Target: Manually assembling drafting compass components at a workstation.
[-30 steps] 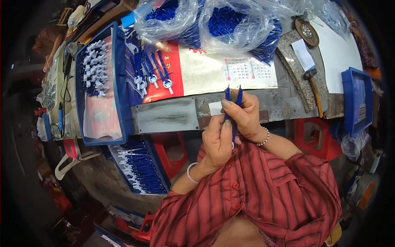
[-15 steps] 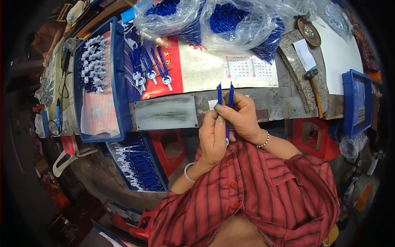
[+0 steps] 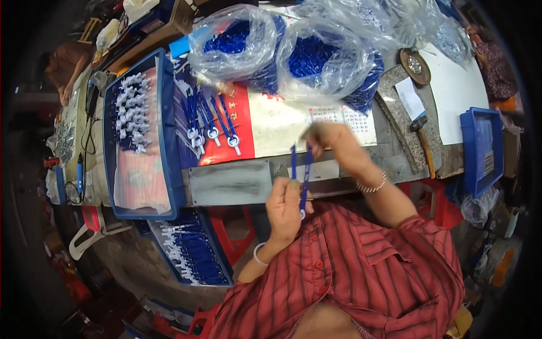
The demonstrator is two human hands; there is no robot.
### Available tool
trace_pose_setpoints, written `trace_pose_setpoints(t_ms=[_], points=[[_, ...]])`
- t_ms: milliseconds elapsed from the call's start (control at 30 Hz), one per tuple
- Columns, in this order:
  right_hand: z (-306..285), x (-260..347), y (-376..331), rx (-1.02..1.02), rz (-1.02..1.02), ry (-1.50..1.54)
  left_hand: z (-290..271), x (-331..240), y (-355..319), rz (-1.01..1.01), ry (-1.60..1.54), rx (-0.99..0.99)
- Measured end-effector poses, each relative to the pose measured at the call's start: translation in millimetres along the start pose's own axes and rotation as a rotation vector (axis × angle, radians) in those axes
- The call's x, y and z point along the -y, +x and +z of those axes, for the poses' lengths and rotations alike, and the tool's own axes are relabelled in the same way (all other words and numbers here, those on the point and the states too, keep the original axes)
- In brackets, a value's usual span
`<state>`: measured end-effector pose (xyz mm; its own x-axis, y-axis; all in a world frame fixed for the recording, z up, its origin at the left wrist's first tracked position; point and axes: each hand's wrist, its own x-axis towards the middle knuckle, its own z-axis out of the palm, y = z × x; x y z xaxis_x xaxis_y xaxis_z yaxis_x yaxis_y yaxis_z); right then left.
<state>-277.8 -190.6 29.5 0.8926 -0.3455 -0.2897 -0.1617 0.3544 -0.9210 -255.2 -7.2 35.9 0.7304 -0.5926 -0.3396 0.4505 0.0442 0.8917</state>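
Note:
My left hand (image 3: pixel 285 208) is closed round a blue drawing compass (image 3: pixel 305 189). Its two legs stand apart and point away from me, and its pale round head shows beside the palm. My right hand (image 3: pixel 333 144) is raised over the table beyond the leg tips, apart from the compass. Motion smears its fingers, so whether they hold anything cannot be made out. Several finished-looking blue compasses (image 3: pixel 212 134) with white heads lie on the red printed sheet to the left.
A blue tray (image 3: pixel 174 169) at left holds a pile of white-headed compasses; another tray (image 3: pixel 221 248) sits lower. Clear bags (image 3: pixel 265 73) of blue parts stand at the back. A grey metal plate (image 3: pixel 230 183) lies near the front edge; a hammer (image 3: pixel 424 144) rests on a stone slab (image 3: pixel 389 101).
My right hand has let go of the compass and moved away from me and slightly right. My left hand keeps hold of it. The view has shifted slightly.

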Motion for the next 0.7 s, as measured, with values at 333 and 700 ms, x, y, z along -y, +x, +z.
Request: trace_pose_setpoints(t_ms=[333,700], points=[[-63,49,140,-0.294,-0.345,-1.519,-14,-19,-1,-0.028,0.003,0.123],[-73,63,133,-0.314,-0.446,-1.198,-22,-24,1,0.000,-0.111,0.100]])
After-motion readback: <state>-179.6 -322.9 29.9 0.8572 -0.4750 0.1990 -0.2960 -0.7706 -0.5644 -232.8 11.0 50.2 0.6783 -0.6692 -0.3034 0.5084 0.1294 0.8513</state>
